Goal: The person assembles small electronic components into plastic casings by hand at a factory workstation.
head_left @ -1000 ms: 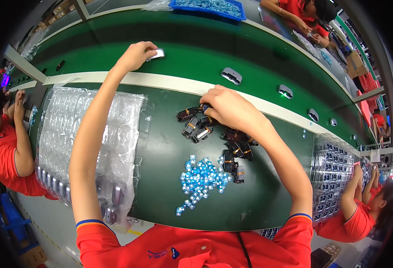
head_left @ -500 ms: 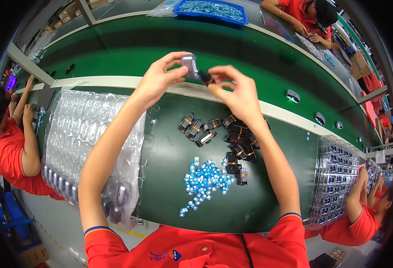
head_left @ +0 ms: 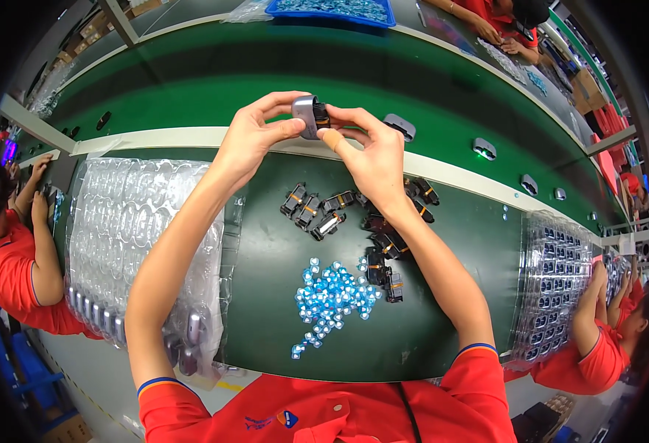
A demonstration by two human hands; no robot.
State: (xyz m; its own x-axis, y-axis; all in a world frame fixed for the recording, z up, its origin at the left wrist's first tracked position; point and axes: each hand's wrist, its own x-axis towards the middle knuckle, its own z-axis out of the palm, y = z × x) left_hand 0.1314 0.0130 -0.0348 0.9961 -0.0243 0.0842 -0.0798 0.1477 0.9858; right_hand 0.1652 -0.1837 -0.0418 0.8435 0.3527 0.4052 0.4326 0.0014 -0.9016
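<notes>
Over the far rail of the bench, my left hand (head_left: pixel 247 140) grips a rounded grey plastic casing (head_left: pixel 304 116) between thumb and fingers. My right hand (head_left: pixel 370 151) pinches a black plastic module (head_left: pixel 322 116) with an orange band, partly inside the casing's open side. How deep it sits is hidden by my fingers. Below my hands lie several similar loose black modules (head_left: pixel 293 199), some of them under my right forearm. A heap of small blue-and-white pieces (head_left: pixel 332 299) is spread nearer me on the dark green bench top (head_left: pixel 258 310).
Clear plastic trays (head_left: pixel 143 210) lie on the left, grey casings along their near edge. Filled trays (head_left: pixel 553 295) stand at right. Beyond the pale rail (head_left: pixel 450 181), a green belt (head_left: pixel 191 96) carries grey units (head_left: pixel 484 149). Co-workers in red sit left, right and across. A blue bin (head_left: pixel 332 10) stands far back.
My right hand has moved left, bringing the black module from just beside the casing into its opening. Another grey unit now shows on the belt beyond my right hand. The view has shifted slightly.
</notes>
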